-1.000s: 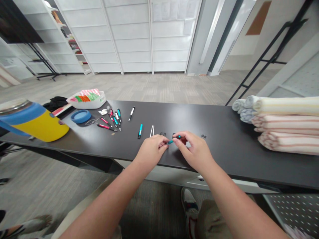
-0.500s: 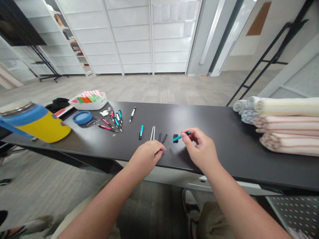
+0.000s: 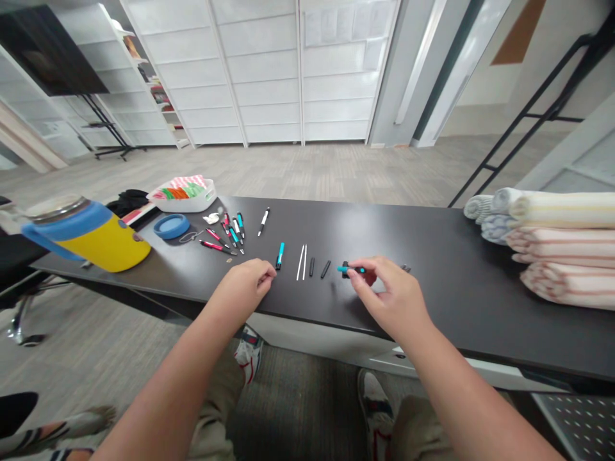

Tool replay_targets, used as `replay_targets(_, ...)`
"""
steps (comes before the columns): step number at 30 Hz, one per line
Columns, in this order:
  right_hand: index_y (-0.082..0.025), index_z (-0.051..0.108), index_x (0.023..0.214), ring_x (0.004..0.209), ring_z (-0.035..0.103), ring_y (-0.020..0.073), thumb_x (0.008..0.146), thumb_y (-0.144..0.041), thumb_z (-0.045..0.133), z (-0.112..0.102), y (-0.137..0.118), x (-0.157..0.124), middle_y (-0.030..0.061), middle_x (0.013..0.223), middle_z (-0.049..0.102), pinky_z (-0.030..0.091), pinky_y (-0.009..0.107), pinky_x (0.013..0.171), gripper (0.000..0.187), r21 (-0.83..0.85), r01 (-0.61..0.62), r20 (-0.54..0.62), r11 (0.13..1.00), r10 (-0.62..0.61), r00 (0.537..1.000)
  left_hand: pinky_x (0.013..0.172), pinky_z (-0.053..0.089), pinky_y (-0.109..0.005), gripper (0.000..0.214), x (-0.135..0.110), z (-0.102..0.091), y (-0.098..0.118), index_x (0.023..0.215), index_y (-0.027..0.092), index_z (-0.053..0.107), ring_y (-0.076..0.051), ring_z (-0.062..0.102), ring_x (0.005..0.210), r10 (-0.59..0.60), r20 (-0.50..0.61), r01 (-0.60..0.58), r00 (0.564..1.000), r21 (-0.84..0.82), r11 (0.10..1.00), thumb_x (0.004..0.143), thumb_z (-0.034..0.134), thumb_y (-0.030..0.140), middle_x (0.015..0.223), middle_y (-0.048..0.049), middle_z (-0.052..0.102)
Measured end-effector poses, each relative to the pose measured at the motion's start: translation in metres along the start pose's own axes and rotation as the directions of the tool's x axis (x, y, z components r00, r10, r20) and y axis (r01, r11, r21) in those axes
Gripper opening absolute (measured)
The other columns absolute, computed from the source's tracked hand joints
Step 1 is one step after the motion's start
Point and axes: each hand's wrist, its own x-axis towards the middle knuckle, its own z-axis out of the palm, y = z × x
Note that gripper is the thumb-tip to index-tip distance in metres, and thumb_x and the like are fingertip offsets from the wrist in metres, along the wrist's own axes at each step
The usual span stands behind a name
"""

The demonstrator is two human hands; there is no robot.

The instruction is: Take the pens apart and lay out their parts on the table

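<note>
My right hand (image 3: 391, 291) pinches a slim turquoise pen part (image 3: 342, 269) between thumb and fingers, just above the table. Small black pieces (image 3: 344, 274) lie right under it, partly covered. Beside my left hand (image 3: 246, 283), whose fingers are curled, lies a turquoise and black pen part (image 3: 281, 253); whether anything is inside those fingers is hidden. Between the two hands are two thin white sticks like pen refills (image 3: 304, 264), a short black tube (image 3: 312, 266) and a second, slanted black tube (image 3: 325, 269). Small dark bits (image 3: 406, 268) show behind my right hand.
Several pink, turquoise and white pens (image 3: 233, 232) lie left of centre, with a white pen (image 3: 264, 221) apart. Further left are a blue lid (image 3: 172, 226), a large yellow and blue mug (image 3: 108, 240) and a white basket (image 3: 187, 204). Rolled cloths (image 3: 567, 243) are stacked at right.
My left hand has moved left, off the white sticks and over to the turquoise and black pen part. My right hand still holds its turquoise part, now turned more level.
</note>
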Motion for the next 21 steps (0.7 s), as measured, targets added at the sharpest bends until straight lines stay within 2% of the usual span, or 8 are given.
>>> replay_targets(5, -0.024, 0.070, 0.117, 0.086, 0.071, 0.0207, 0.102, -0.020, 0.060, 0.007, -0.005, -0.001, 0.0066, 0.099, 0.077, 0.057, 0.035, 0.080, 0.018, 0.005, 0.235, 0.074, 0.972, -0.235, 0.969, 0.079, 0.051, -0.033, 0.017, 0.009, 0.001, -0.029, 0.088, 0.022, 0.071, -0.023, 0.069, 0.082, -0.105, -0.145, 0.109, 0.984, 0.021, 0.994, 0.084, 0.055, 0.019, 0.089, -0.0064, 0.077)
replay_targets(8, -0.022, 0.069, 0.121, 0.089, 0.071, 0.0216, 0.102, -0.017, 0.061, 0.012, -0.007, -0.002, 0.0075, 0.101, 0.077, 0.057, 0.037, 0.082, 0.022, 0.000, 0.291, 0.098, 0.957, -0.289, 0.952, 0.079, 0.051, -0.033, 0.013, 0.012, 0.005, -0.035, 0.089, 0.022, 0.070, -0.023, 0.069, 0.081, -0.139, -0.191, 0.140, 0.972, -0.009, 0.990, 0.087, 0.057, 0.023, 0.090, -0.0065, 0.076)
replay_targets(12, -0.021, 0.067, 0.126, 0.093, 0.071, 0.0221, 0.101, -0.015, 0.061, 0.017, -0.008, -0.005, 0.0086, 0.105, 0.077, 0.056, 0.038, 0.083, 0.026, -0.011, 0.321, 0.113, 0.947, -0.318, 0.941, 0.085, 0.050, -0.036, 0.012, 0.011, 0.001, -0.026, 0.090, 0.020, 0.072, -0.025, 0.068, 0.086, -0.157, -0.245, 0.154, 0.957, -0.028, 0.988, 0.089, 0.061, 0.027, 0.096, -0.0092, 0.076)
replay_targets(15, -0.023, 0.067, 0.129, 0.093, 0.072, 0.0222, 0.102, -0.015, 0.061, 0.019, -0.009, -0.006, 0.0089, 0.107, 0.078, 0.056, 0.038, 0.083, 0.029, -0.016, 0.339, 0.102, 0.941, -0.336, 0.936, 0.086, 0.049, -0.036, 0.016, 0.005, 0.002, -0.002, 0.092, 0.021, 0.074, -0.026, 0.067, 0.090, -0.189, -0.307, 0.158, 0.933, -0.121, 0.980, 0.091, 0.065, 0.033, 0.096, -0.0086, 0.076)
replay_targets(16, -0.023, 0.067, 0.130, 0.093, 0.072, 0.0221, 0.102, -0.015, 0.060, 0.019, -0.010, -0.007, 0.0088, 0.108, 0.078, 0.056, 0.038, 0.083, 0.030, -0.020, 0.344, 0.095, 0.939, -0.340, 0.935, 0.081, 0.050, -0.034, 0.019, 0.003, 0.005, 0.009, 0.093, 0.021, 0.075, -0.024, 0.067, 0.084, -0.236, -0.265, 0.176, 0.935, -0.232, 0.957, 0.092, 0.065, 0.037, 0.090, -0.0069, 0.076)
replay_targets(17, -0.024, 0.067, 0.132, 0.093, 0.072, 0.0221, 0.102, -0.015, 0.060, 0.020, -0.011, -0.007, 0.0087, 0.108, 0.078, 0.056, 0.039, 0.084, 0.032, -0.023, 0.348, 0.088, 0.937, -0.345, 0.934, 0.074, 0.050, -0.032, 0.023, 0.001, 0.009, 0.022, 0.092, 0.021, 0.075, -0.022, 0.066, 0.077, -0.274, -0.176, 0.193, 0.945, -0.376, 0.906, 0.092, 0.067, 0.042, 0.083, -0.0055, 0.075)
replay_targets(19, -0.025, 0.066, 0.134, 0.094, 0.071, 0.0220, 0.102, -0.014, 0.059, 0.020, -0.014, -0.009, 0.0085, 0.109, 0.077, 0.056, 0.038, 0.084, 0.035, -0.023, 0.364, 0.072, 0.931, -0.361, 0.930, 0.069, 0.050, -0.029, 0.028, -0.003, 0.020, 0.048, 0.095, 0.019, 0.076, -0.019, 0.067, 0.074, -0.249, 0.046, 0.216, 0.967, -0.663, 0.716, 0.090, 0.070, 0.047, 0.086, -0.0058, 0.076)
replay_targets(21, -0.026, 0.066, 0.136, 0.093, 0.071, 0.0219, 0.102, -0.013, 0.059, 0.020, -0.016, -0.010, 0.0084, 0.109, 0.077, 0.056, 0.038, 0.082, 0.037, -0.020, 0.383, 0.057, 0.923, -0.382, 0.923, 0.060, 0.047, -0.026, 0.034, -0.006, 0.032, 0.071, 0.101, 0.018, 0.075, -0.015, 0.062, 0.065, -0.189, 0.219, 0.286, 0.957, -0.820, 0.495, 0.091, 0.070, 0.050, 0.082, -0.0050, 0.074)
